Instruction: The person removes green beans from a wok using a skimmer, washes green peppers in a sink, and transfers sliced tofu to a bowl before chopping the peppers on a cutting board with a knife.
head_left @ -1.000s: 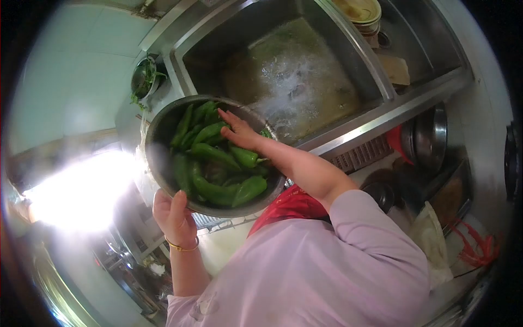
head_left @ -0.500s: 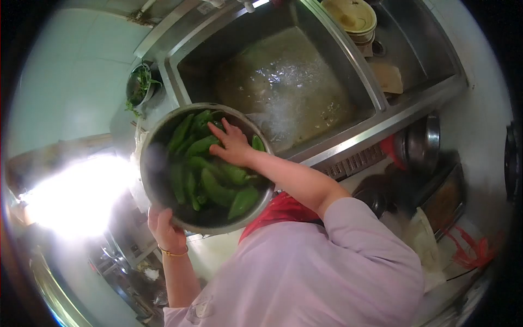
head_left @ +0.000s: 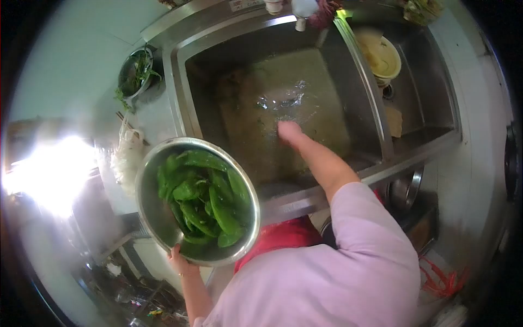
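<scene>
My left hand (head_left: 180,260) grips the near rim of a large steel bowl (head_left: 249,188), thumb over the edge. Long green peppers (head_left: 204,218) fill the bowl, looking wet and lying in a loose heap. The bowl is tilted a little, beside the left front corner of the sink. Away from the bowl, my right hand (head_left: 290,132) reaches into the large sink basin (head_left: 210,147), at the surface of the cloudy water (head_left: 327,103). Its fingers are blurred or under water, so whether they hold anything is hidden.
A small bowl of leafy greens (head_left: 143,68) stands on the left counter, near a clear plastic bag (head_left: 128,158). In the right basin sit stacked yellowish bowls (head_left: 388,60). Taps (head_left: 305,8) are at the sink's back, metal pans (head_left: 406,191) below right.
My right hand has left the peppers in the bowl and moved right into the sink. The bowl has shifted down in view, and the camera view has moved too.
</scene>
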### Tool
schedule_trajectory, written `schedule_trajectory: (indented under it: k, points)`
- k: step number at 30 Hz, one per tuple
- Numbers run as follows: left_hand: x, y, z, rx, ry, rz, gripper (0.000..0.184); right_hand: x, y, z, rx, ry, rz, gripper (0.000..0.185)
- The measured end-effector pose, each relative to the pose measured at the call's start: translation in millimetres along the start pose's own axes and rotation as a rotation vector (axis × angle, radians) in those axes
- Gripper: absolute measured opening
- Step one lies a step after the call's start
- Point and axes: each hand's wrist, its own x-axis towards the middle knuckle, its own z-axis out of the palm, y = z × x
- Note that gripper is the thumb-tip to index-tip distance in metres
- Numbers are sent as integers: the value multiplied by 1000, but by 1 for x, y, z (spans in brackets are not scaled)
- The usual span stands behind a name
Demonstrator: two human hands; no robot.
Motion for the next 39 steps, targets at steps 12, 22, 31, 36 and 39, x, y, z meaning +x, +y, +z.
schedule_trajectory:
  k: [12,22,31,36,39]
  points:
    - [3,-4,-5,59,149,-60,31,39,34,15,-289,73,-167,33]
    - [-1,4,10,38,176,-79,36,36,51,-5,-431,193,-390,39]
    - [7,-2,1,-39,90,-41,36,39,43,39,-61,129,25,36]
    - [3,-2,4,-25,72,-73,39,38,34,45,-138,264,9,30]
    - [-4,4,15,26,98,-90,41,17,49,18,-221,315,-218,27]
